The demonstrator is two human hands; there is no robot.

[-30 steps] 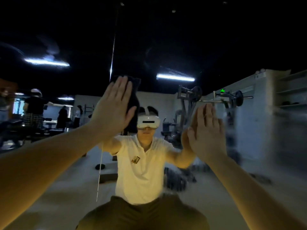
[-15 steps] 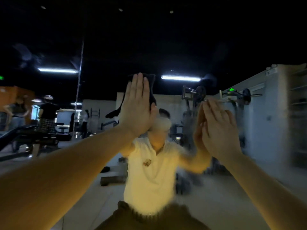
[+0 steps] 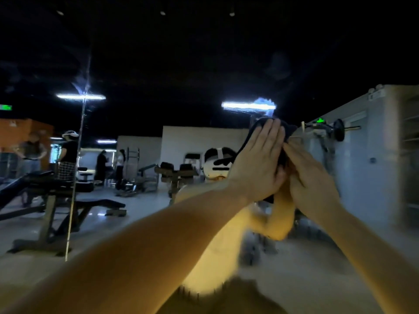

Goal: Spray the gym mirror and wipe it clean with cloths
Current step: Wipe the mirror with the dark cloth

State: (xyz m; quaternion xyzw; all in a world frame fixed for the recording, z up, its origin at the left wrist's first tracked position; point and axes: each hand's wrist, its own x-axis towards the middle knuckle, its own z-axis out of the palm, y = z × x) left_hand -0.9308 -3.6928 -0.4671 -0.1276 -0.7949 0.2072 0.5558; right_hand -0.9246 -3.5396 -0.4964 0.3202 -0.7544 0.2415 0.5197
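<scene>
- Here, the left hand [image 3: 257, 162] lies flat, its fingers straight and close together. It presses a dark, soft, rumpled cloth [image 3: 257, 125] against the mirror [image 3: 181, 64], right of the middle of the view.
- Folds of the cloth poke out above the fingertips and below the heel of the palm.
- The right hand [image 3: 314, 180] is just beside the left. Its fingers are straight and together, and their tips touch the cloth's right edge. I cannot tell whether another cloth lies under it.
- The glass is smooth and glossy, with a hazy, streaked smear [image 3: 265, 105] just above the cloth and a thin vertical seam [image 3: 77, 177] at the left.
- The mirror reflects a dim gym with a black ceiling, bright tube lights [image 3: 80, 96] and a pale, shiny floor. A padded weight bench [image 3: 99, 203] stands at the left and a barbell [image 3: 337, 130] sits on a rack at the right.
</scene>
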